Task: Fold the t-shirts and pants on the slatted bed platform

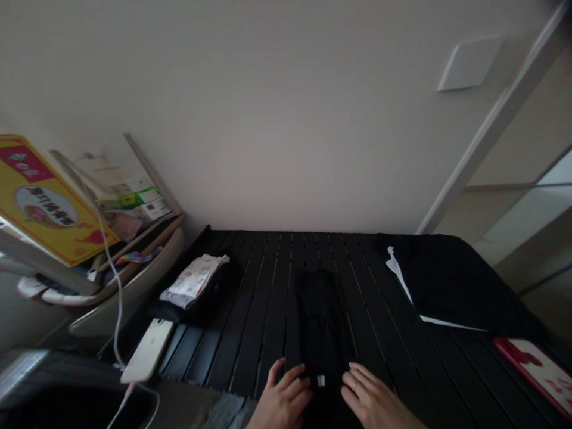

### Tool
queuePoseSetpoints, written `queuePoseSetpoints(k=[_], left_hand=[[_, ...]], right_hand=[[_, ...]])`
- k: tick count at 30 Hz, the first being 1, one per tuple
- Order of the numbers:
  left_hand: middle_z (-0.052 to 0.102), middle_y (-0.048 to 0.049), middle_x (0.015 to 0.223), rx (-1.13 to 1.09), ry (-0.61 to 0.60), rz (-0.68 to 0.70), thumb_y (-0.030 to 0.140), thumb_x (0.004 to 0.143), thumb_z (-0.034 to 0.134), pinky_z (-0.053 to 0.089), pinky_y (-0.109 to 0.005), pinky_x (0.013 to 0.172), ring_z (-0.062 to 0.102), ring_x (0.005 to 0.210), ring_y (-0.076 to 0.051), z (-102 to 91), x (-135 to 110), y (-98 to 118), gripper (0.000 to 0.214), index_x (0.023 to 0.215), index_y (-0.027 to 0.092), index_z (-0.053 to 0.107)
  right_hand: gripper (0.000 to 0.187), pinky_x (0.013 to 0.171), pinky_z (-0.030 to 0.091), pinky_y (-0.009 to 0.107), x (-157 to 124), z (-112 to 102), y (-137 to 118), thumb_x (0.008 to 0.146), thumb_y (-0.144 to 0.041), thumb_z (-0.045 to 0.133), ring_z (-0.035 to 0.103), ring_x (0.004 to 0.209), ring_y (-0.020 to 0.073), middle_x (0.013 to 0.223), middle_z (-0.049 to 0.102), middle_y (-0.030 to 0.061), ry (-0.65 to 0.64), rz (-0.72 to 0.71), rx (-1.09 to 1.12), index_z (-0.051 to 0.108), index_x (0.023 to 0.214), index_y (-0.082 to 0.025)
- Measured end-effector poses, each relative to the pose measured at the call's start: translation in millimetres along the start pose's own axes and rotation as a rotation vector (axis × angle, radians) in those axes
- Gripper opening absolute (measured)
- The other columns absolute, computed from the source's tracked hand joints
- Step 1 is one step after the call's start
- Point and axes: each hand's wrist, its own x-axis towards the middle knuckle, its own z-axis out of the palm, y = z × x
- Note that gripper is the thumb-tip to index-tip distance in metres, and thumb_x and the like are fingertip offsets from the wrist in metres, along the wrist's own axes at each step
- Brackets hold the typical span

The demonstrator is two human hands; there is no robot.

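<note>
A black garment [319, 316], folded into a long narrow strip, lies on the black slatted table with a small white tag near its close end. My left hand [286, 396] is at its left edge, fingers curled onto the cloth. At the right edge, the bent fingers of my right hand [364, 390] grip the fabric. The thumbs are mostly hidden, and the dark cloth blends into the table between my hands.
Left, a white phone [147, 351] with a cable lies beside folded clothes [196, 280]. A yellow box [49, 202] leans in a cluttered holder. Right, black cloth [451, 280] with white edging lies near a red-edged phone [536, 369]. A wall [308, 119] stands behind the table [263, 286].
</note>
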Motion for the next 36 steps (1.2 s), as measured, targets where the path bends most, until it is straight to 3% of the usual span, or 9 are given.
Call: queuePoseSetpoints(k=[4,7,11,14,16,19,25,29,36], left_hand=[[0.074,0.0036,0.09,-0.214,-0.019,0.042,0.021,0.091,0.052,0.039,-0.034,0.103,0.067,0.095,-0.014,5.5,-4,12,0.019,0.097,0.031,0.066],[0.071,0.0032,0.086,-0.502,-0.043,-0.181,0.023,0.085,0.057,0.049,-0.022,0.077,0.065,0.079,-0.012,-14.4,8,18,0.014,0.096,0.026,0.065],[0.065,-0.0009,0.083,-0.651,0.303,-0.506,0.028,0.088,0.05,0.048,-0.023,0.069,0.062,0.078,-0.014,-43.6,58,4,0.017,0.098,0.019,0.06],[0.06,-0.0102,0.116,-0.541,0.583,-0.588,0.031,0.09,0.046,0.049,-0.033,0.089,0.06,0.105,-0.02,-43.8,98,-10,0.046,0.134,0.017,0.04],[0.045,-0.015,0.141,-0.331,0.657,-0.625,0.028,0.092,0.042,0.041,-0.041,0.102,0.044,0.13,-0.024,-32.2,114,-12,0.059,0.147,0.017,0.022],[0.031,-0.0068,0.154,-0.006,0.504,-0.57,0.027,0.094,0.038,0.027,-0.051,0.113,0.02,0.144,-0.027,-6.1,118,-4,0.057,0.149,0.026,0.023],[0.031,0.0003,0.154,0.259,0.276,-0.486,0.035,0.094,0.039,0.027,-0.057,0.113,0.022,0.143,-0.029,23.4,111,4,0.055,0.148,0.028,0.029],[0.034,-0.0021,0.153,0.267,0.377,-0.543,0.03,0.094,0.04,0.03,-0.052,0.112,0.027,0.141,-0.028,27.0,109,1,0.051,0.144,0.026,0.038],[0.059,-0.0145,0.127,0.0,0.662,-0.706,0.02,0.093,0.034,0.041,-0.048,0.102,0.054,0.119,-0.027,45.5,98,4,0.046,0.138,0.014,0.044]], right_hand=[[0.033,0.08,0.049,0.026,3,-38,-8,0.069,-0.007,0.054,0.065,0.09,0.0175,0.096,0.07,0.0006,-0.322,0.268,0.348,0.066,0.093,-0.025],[0.026,0.07,0.047,0.022,16,-66,6,0.071,-0.021,0.061,0.064,0.085,0.0158,0.092,0.068,-0.001,-0.437,0.341,0.639,0.062,0.096,-0.024],[0.029,0.075,0.049,0.026,54,-80,40,0.08,-0.027,0.051,0.064,0.088,0.0171,0.094,0.067,0.0022,-0.028,0.423,0.756,0.054,0.108,-0.022],[0.044,0.088,0.049,0.041,78,-62,52,0.085,-0.032,0.046,0.06,0.104,0.0259,0.113,0.062,0.0135,0.495,0.597,0.383,0.048,0.126,-0.017],[0.055,0.096,0.045,0.049,82,-38,48,0.088,-0.036,0.045,0.05,0.122,0.0306,0.134,0.05,0.0196,0.631,0.578,0.123,0.039,0.138,-0.015],[0.056,0.107,0.033,0.054,74,8,36,0.093,-0.035,0.039,0.032,0.138,0.0299,0.153,0.03,0.0129,0.483,0.471,-0.102,0.03,0.147,-0.024],[0.057,0.111,0.02,0.058,56,52,35,0.096,-0.036,0.03,0.026,0.142,0.0249,0.155,0.029,0.0067,0.234,0.503,-0.143,0.017,0.151,-0.029],[0.051,0.107,0.031,0.052,58,43,40,0.097,-0.041,0.028,0.039,0.135,0.0247,0.149,0.04,0.0076,0.294,0.553,-0.114,0.034,0.146,-0.029],[0.035,0.08,0.043,0.046,64,33,33,0.091,-0.036,0.042,0.057,0.104,0.0335,0.117,0.061,0.0189,0.386,0.995,-0.327,0.062,0.112,-0.015]])
